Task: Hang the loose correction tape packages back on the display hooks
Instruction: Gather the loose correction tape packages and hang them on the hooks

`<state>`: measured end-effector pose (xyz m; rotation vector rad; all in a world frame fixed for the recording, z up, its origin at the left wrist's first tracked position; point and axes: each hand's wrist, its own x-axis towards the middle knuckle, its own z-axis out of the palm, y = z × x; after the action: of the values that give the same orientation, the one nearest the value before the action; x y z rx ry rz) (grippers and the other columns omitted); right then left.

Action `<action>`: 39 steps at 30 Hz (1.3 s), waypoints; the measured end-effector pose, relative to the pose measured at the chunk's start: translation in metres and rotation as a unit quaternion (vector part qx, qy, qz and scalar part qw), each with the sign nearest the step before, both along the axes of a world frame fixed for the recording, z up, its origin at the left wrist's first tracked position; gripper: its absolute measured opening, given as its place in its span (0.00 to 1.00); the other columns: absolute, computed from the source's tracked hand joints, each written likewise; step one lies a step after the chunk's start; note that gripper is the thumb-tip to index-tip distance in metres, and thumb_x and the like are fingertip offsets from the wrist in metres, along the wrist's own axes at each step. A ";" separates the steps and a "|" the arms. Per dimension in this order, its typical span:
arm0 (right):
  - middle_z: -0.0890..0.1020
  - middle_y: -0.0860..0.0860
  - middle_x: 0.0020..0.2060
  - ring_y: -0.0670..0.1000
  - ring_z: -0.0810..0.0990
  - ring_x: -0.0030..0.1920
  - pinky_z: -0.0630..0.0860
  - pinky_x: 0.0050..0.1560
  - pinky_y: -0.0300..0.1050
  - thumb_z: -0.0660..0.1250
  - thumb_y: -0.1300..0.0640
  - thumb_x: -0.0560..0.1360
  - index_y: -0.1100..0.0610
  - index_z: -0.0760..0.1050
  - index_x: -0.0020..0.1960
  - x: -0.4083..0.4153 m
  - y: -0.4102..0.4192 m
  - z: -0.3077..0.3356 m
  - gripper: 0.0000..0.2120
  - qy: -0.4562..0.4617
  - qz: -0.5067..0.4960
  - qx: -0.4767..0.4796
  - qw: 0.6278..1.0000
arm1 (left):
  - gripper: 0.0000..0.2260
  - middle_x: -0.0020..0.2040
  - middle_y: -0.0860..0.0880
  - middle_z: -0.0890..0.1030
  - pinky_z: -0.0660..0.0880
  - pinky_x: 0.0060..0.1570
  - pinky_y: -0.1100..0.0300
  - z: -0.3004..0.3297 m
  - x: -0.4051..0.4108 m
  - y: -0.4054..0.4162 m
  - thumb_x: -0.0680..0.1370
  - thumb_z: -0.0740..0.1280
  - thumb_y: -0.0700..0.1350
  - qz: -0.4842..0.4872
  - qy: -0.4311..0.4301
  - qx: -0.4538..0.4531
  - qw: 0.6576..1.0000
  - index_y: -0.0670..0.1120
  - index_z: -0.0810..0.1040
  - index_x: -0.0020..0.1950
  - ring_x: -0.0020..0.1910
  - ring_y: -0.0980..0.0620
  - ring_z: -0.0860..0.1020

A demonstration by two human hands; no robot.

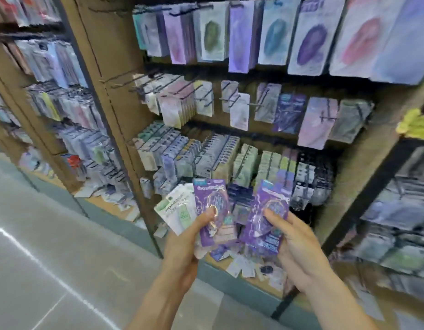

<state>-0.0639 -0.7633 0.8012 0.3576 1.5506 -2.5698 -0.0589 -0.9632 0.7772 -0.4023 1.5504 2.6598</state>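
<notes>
Scene: A person stands before a stationery display rack (125, 96), both hands raised in front of its lowest rows.
Left hand: The left hand (189, 239) grasps a fanned bunch of packages, a purple correction tape package (212, 201) in front under the thumb and a white-and-green package (176, 208) behind it, to its left.
Right hand: The right hand (294, 244) grasps a second purple package (269, 210), thumb pressed on its clear blister, just right of the left-hand bunch.
Task items: All held packages sit low before the rack, well below the middle-row display hooks (206, 98), some of which look nearly bare.
Loose stock: More packages (244, 265) lie scattered on the bottom shelf (263, 285) of the rack, under the hands.
Risk: The fanned bunch rests on a thumb pinch alone; in my judgement one could slip out while the other hand works a hook.
Risk: The hang holes are too blurred to make out, so a missed hook seems possible.
In the way: Crowded lower rows (206, 153) hang directly behind the hands and could be knocked.
Surroundings: A neighbouring rack (63, 96) stands to the left; grey floor (51, 234) lies below.
</notes>
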 end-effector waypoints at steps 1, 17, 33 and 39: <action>0.88 0.56 0.52 0.57 0.87 0.52 0.78 0.62 0.60 0.78 0.54 0.69 0.58 0.82 0.60 -0.006 0.008 -0.002 0.21 0.011 -0.031 0.010 0.999 | 0.28 0.61 0.44 0.86 0.84 0.57 0.46 -0.002 -0.014 0.001 0.69 0.81 0.41 -0.016 0.004 0.000 1.000 0.43 0.82 0.68 0.59 0.43 0.85; 0.87 0.55 0.54 0.52 0.87 0.49 0.83 0.46 0.47 0.73 0.56 0.73 0.56 0.81 0.62 -0.183 -0.154 -0.008 0.17 0.036 0.011 0.028 0.999 | 0.33 0.63 0.41 0.85 0.83 0.38 0.56 -0.001 -0.177 -0.160 0.66 0.81 0.48 0.042 -0.016 -0.002 0.999 0.44 0.80 0.71 0.53 0.43 0.86; 0.86 0.59 0.56 0.55 0.86 0.49 0.82 0.49 0.50 0.70 0.62 0.78 0.61 0.80 0.63 -0.147 -0.049 0.014 0.13 0.076 -0.330 0.033 0.940 | 0.29 0.59 0.41 0.86 0.84 0.37 0.54 0.020 -0.237 -0.019 0.68 0.78 0.43 -0.292 0.013 0.002 0.956 0.42 0.80 0.69 0.51 0.41 0.86; 0.87 0.55 0.55 0.54 0.87 0.53 0.82 0.48 0.47 0.73 0.59 0.75 0.56 0.78 0.64 -0.169 -0.040 0.032 0.17 0.135 -0.359 0.095 0.919 | 0.27 0.56 0.42 0.88 0.84 0.36 0.54 0.031 -0.236 -0.005 0.67 0.78 0.46 -0.308 0.021 0.002 0.951 0.44 0.81 0.66 0.50 0.41 0.86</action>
<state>-0.2327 -0.8038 0.8332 0.7427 2.0900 -3.1042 -0.2947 -0.9679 0.8079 0.1306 1.3837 2.1896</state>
